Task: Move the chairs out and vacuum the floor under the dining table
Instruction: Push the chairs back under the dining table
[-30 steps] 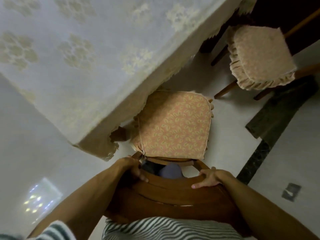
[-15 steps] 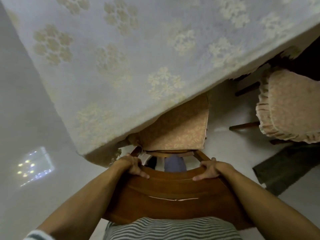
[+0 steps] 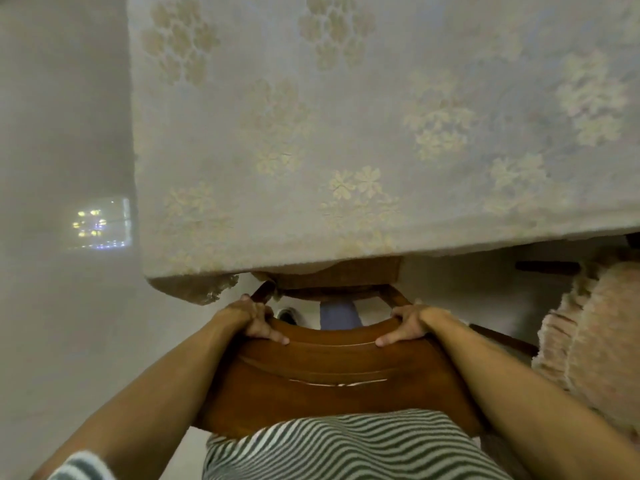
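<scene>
There was one dining table (image 3: pixel 346 133) and two chairs. My left hand (image 3: pixel 254 320) and right hand (image 3: pixel 410 323) each gripped the nearer chair (image 3: pixel 329 372) by its top rail, fingers curled over the edge. Its seat pointed away from me, tucked under the tablecloth, and the rail ran left to right. The second chair (image 3: pixel 595 341), with a frilled cushion, stood at my right.
</scene>
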The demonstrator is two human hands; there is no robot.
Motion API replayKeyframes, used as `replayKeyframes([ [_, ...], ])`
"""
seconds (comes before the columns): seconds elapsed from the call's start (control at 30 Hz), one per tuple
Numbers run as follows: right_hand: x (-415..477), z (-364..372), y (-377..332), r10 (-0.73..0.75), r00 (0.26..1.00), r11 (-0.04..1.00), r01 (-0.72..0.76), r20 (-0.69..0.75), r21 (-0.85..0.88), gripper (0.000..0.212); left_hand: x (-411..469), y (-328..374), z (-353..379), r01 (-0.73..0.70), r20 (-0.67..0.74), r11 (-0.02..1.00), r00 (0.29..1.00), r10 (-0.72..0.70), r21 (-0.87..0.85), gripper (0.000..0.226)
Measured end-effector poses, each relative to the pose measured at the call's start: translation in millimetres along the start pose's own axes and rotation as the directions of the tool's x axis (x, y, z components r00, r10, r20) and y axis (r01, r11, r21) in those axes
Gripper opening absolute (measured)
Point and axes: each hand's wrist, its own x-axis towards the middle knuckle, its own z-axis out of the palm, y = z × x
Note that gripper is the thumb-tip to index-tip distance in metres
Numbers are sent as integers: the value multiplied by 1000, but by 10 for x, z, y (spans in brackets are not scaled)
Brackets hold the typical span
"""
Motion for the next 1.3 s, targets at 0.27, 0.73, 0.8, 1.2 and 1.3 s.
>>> replayKeyframes([
  [0.27, 116, -318, -63, -18, 998, 993, 10, -64, -118, 111, 74, -35, -9, 19, -26, 991, 999, -23, -132, 102],
  [0.73, 261, -682, -65, -66, 997, 982, 60, -30, -179, 114, 220, 40, -252, 30, 12, 986, 1000, -28, -167, 102],
  [0.8, 266, -706, -119, -49, 999, 980, 44, -22, -195, 113, 187, 41, -246, 37, 5, 985, 999, -37, -171, 98],
  [1.2, -209, -463, -376, -51, 969, 933, -41, -241, -359, 71, -496, 111, 133, -50, -365, 997, 929, 68, 59, 58],
  [1.3, -592, -339, -276, -224, 887, 927, 66, -403, -369, 56, -732, 130, 36, -173, -586, 984, 795, 157, 29, 51],
])
